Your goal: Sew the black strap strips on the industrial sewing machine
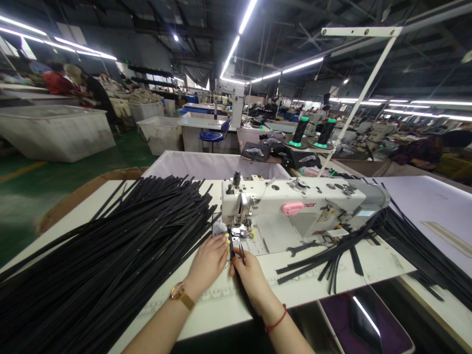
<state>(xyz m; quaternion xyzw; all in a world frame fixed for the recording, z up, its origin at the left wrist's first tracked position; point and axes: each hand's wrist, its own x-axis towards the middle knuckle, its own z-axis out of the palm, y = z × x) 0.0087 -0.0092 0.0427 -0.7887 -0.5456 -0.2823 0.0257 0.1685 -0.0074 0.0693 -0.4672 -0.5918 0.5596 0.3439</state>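
Note:
A white sewing machine (273,201) stands on the table. A narrow black strip (242,290) runs from under its presser foot (239,231) down over the table's front edge. On the strip's left side my left hand (209,258) is closed, fingertips together at the strip just before the foot. My right hand (250,278) pinches the same strip slightly nearer to me. Dark pointed blades (242,252), seemingly thread snips, stick up from this hand; their handles are hidden. A large heap of black strips (140,236) lies left of my hands.
Right of the hands lie a wrench (302,247) and more black strips (324,255). A pale bin (206,164) stands behind the machine, near two black thread cones (300,130). A white pole (357,103) rises at right. People work in the background.

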